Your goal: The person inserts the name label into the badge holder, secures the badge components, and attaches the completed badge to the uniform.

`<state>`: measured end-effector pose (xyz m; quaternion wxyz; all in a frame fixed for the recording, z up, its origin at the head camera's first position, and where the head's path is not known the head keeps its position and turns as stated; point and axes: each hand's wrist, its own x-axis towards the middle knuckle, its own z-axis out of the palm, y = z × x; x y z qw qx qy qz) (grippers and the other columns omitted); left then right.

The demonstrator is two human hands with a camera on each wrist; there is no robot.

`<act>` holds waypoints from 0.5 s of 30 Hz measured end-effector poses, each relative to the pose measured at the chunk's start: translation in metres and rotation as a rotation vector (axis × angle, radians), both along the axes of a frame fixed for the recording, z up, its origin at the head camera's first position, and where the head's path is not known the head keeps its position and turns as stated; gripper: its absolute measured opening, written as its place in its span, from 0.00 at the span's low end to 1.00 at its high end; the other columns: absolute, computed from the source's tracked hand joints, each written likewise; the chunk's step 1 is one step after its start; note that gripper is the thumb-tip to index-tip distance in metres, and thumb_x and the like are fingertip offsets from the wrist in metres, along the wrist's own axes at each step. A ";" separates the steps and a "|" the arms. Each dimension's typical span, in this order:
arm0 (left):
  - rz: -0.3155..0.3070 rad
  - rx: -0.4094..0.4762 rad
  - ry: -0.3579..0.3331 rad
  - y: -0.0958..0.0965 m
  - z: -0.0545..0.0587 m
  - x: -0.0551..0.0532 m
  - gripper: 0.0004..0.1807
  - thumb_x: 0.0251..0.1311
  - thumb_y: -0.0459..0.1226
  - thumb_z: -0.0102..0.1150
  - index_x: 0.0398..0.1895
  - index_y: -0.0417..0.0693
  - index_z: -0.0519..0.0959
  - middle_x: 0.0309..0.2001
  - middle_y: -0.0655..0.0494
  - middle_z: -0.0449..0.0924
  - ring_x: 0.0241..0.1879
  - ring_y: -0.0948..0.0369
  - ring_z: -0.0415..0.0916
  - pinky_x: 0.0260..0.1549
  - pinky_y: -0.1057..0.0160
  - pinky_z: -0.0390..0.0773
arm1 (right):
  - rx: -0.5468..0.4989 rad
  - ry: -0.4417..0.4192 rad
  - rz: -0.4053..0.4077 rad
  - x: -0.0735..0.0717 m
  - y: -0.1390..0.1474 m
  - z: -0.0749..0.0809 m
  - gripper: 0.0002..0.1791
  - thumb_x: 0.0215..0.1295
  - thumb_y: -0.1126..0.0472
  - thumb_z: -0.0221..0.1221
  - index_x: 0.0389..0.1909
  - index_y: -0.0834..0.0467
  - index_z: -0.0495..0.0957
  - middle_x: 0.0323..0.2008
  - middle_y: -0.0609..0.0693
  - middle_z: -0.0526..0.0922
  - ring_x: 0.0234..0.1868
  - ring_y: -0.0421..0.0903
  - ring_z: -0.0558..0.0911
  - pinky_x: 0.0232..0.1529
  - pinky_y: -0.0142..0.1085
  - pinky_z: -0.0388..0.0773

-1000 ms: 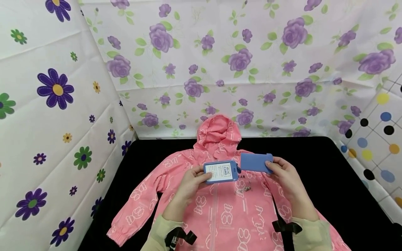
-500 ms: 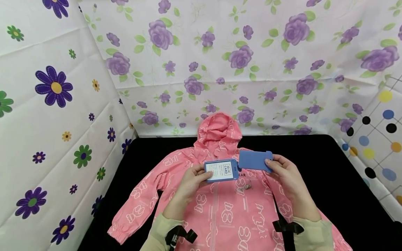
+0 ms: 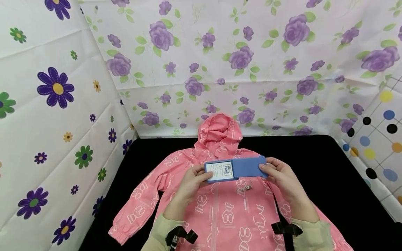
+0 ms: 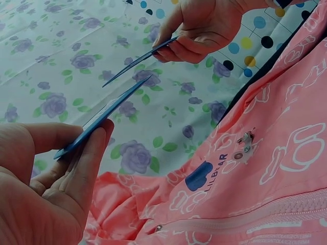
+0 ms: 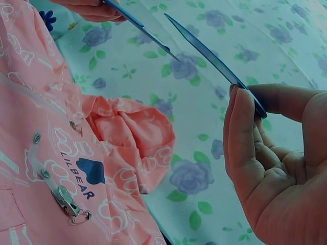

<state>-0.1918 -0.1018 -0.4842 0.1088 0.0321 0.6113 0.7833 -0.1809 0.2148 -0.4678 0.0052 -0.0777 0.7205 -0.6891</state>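
My left hand (image 3: pixel 189 184) pinches a blue ID card holder (image 3: pixel 236 178) by its left end, thumb on the front. A white insert (image 3: pixel 218 170) printed "ID/IC CARD" shows inside its frame. Between the thumb and fingers of my right hand (image 3: pixel 284 176) is a flat blue cover (image 3: pixel 248 167), gripped by its right end. From the head, the cover overlaps the holder's right end. Both wrist views show a gap between the cover (image 5: pixel 209 57) and the holder (image 4: pixel 117 104), which lie at a slant to each other. The two are held above a pink hooded jacket (image 3: pixel 204 212).
A badge clip (image 5: pixel 65 200) with a clear strap lies on the jacket's chest beside the "LILBEAR" print. The jacket is spread face up on a black table (image 3: pixel 317 167). Floral cloth (image 3: pixel 216 69) hangs behind, with a flower-print sheet (image 3: pixel 59 139) at the left.
My right hand has moved left and slightly down with the cover, which now overlaps the holder's slotted end in the head view. My left hand has stayed nearly still.
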 end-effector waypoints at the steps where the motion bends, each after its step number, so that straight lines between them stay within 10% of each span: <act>1: -0.001 -0.001 0.002 0.000 0.000 0.000 0.20 0.62 0.28 0.63 0.55 0.26 0.74 0.43 0.41 0.84 0.39 0.58 0.85 0.39 0.63 0.85 | 0.004 -0.004 -0.002 0.000 -0.001 0.000 0.23 0.71 0.57 0.60 0.55 0.72 0.69 0.36 0.50 0.83 0.34 0.40 0.84 0.36 0.31 0.84; 15: -0.032 -0.004 0.009 -0.001 0.001 0.002 0.20 0.62 0.29 0.64 0.55 0.27 0.74 0.44 0.40 0.84 0.40 0.57 0.85 0.40 0.61 0.85 | 0.105 -0.054 -0.049 0.003 -0.009 0.000 0.25 0.70 0.58 0.62 0.57 0.72 0.68 0.41 0.61 0.82 0.36 0.43 0.84 0.38 0.34 0.83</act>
